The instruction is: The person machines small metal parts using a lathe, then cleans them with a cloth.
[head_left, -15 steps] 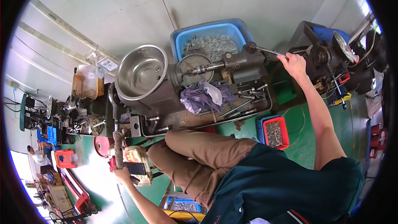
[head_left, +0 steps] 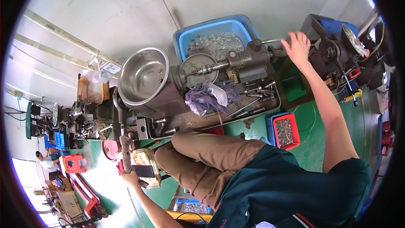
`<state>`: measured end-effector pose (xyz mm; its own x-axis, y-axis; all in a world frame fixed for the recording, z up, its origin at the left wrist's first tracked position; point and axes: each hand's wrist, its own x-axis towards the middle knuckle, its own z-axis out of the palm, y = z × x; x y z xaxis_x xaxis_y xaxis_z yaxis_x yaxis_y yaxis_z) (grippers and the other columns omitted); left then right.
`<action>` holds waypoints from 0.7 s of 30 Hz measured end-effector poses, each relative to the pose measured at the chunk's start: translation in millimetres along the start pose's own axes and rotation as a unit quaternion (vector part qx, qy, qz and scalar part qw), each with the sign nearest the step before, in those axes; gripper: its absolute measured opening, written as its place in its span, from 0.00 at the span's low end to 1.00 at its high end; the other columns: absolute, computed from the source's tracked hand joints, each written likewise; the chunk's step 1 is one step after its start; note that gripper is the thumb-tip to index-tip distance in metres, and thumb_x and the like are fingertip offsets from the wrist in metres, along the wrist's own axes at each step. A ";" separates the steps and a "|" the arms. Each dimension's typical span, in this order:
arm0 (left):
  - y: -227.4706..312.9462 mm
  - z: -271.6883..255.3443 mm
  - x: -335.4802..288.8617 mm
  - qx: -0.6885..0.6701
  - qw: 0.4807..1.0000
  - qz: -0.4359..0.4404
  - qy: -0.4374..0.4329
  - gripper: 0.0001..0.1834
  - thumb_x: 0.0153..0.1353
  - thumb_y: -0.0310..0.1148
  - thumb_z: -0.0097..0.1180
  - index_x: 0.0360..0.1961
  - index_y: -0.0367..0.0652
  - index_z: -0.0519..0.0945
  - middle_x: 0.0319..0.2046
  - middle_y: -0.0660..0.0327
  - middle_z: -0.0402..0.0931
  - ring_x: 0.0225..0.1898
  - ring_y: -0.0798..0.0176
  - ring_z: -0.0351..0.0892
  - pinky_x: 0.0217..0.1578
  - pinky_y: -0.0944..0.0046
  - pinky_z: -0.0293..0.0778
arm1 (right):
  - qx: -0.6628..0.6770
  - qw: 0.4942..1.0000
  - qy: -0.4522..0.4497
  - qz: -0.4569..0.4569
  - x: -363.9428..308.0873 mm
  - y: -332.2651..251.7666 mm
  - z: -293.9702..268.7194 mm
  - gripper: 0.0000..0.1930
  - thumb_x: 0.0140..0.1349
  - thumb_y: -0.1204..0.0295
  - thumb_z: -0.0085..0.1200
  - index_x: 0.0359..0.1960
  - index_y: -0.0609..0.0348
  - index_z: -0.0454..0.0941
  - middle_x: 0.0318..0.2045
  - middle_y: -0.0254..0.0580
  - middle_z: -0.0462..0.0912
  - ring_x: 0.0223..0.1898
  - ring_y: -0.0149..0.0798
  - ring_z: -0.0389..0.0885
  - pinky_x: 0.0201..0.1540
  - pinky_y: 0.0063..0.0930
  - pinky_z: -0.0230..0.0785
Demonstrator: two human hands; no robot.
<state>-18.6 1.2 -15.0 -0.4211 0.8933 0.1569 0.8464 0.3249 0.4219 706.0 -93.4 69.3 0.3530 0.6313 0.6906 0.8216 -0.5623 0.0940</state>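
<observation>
R hand (head_left: 298, 50) was loose, fingers uncurled, at the tip of the metal lever (head_left: 271, 41), just R of the blue basket (head_left: 182, 44); contact unclear. L hand (head_left: 130, 177) was nr bottom of the wrapped handle (head_left: 125, 147); couldn't tell its grip from where I stood.

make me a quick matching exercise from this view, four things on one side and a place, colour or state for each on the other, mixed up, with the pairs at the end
Things:
1. right hand
2. bowl
3. cloth
4. bin

Descriptions:
A. purple and bunched up
B. red, holding small pieces
C. at the end of a lever
D. silver and round

Pairs: 1-C, 2-D, 3-A, 4-B
</observation>
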 end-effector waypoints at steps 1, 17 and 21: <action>-3.4 0.5 0.4 0.002 1.000 0.001 0.001 0.14 0.38 0.30 0.55 0.29 0.33 0.74 0.24 0.47 0.73 0.27 0.48 0.73 0.31 0.56 0.66 | 0.004 1.000 0.006 0.008 9.9 -8.0 11.5 0.18 0.46 0.59 0.52 0.37 0.55 0.69 0.38 0.41 0.69 0.47 0.43 0.62 0.45 0.40 0.53; 6.5 6.4 -23.2 0.001 0.999 0.001 0.054 0.12 0.34 0.31 0.56 0.21 0.33 0.75 0.16 0.48 0.72 0.19 0.48 0.72 0.23 0.55 0.66 | 0.449 0.748 -0.476 -0.108 33.0 -275.4 24.3 0.08 0.34 0.70 0.55 0.21 0.52 0.78 0.25 0.39 0.79 0.34 0.39 0.76 0.40 0.30 0.65; 40.8 3.8 -59.7 0.027 0.998 -0.013 0.060 0.14 0.33 0.33 0.56 0.22 0.33 0.75 0.16 0.48 0.72 0.20 0.48 0.73 0.24 0.54 0.67 | 0.474 0.732 -0.479 -0.101 30.5 -276.2 23.8 0.09 0.34 0.70 0.56 0.22 0.55 0.78 0.26 0.40 0.79 0.32 0.39 0.76 0.37 0.29 0.67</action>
<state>42.3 -37.6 -10.6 -0.4756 0.8424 0.2535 0.8499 0.3656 0.3796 500.4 93.9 47.3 -0.0404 0.9904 -0.1319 0.6821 -0.0692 -0.7280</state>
